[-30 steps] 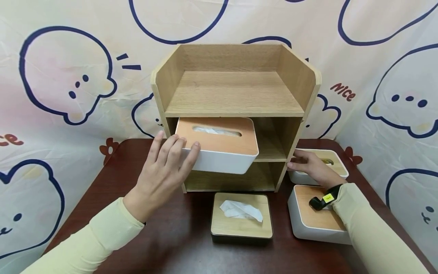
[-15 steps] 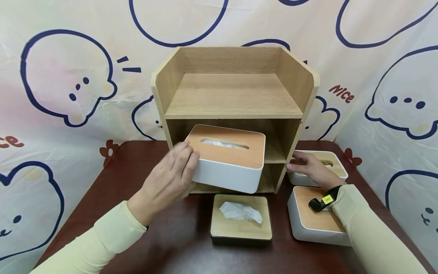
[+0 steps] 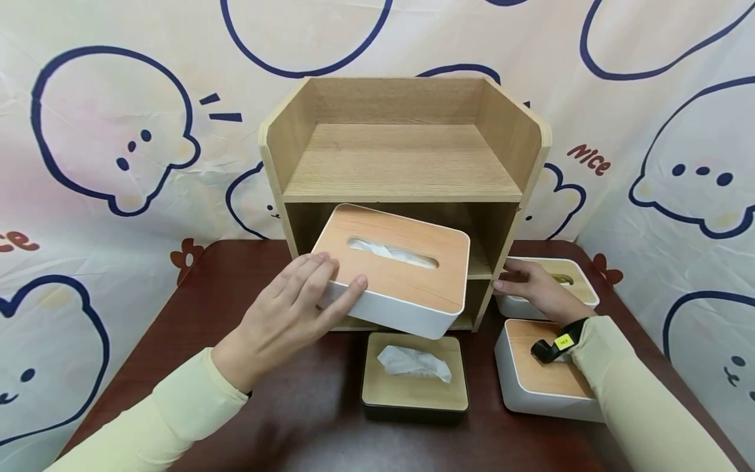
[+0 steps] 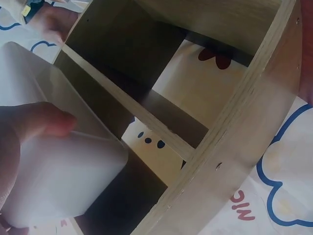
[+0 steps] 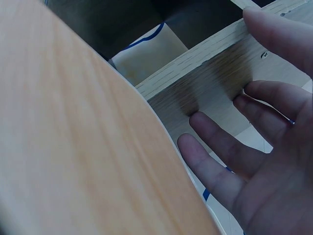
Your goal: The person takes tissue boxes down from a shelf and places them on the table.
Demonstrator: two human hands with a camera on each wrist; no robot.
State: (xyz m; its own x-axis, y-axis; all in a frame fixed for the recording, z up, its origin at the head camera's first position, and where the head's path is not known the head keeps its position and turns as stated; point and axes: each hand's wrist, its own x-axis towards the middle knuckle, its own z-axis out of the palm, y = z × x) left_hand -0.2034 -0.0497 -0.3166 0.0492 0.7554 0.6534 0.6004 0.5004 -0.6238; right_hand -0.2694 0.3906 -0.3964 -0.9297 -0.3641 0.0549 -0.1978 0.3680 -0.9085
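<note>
My left hand (image 3: 283, 311) grips the left end of a white tissue box (image 3: 404, 278) with a wood-look lid. The box is tilted, held off the surface in front of the wooden shelf unit (image 3: 407, 160); tissue shows in its slot. In the left wrist view, the thumb lies along the white wall of the box (image 4: 73, 176). My right hand (image 3: 539, 288) touches the shelf unit's right side. Up close in the right wrist view, fingertips (image 5: 200, 120) rest on the outer side panel, with the thumb at its front edge.
A dark tissue box (image 3: 415, 393) with a pale lid stands on the brown table (image 3: 312, 419) before the unit. Another white tissue box (image 3: 548, 393) sits under my right wrist. Behind it is a low white box (image 3: 580, 282) with a pale lid.
My left hand has drawn the tissue box out of the middle compartment, forward and to the right, and its lid now tilts more toward me. The right hand has stayed put.
</note>
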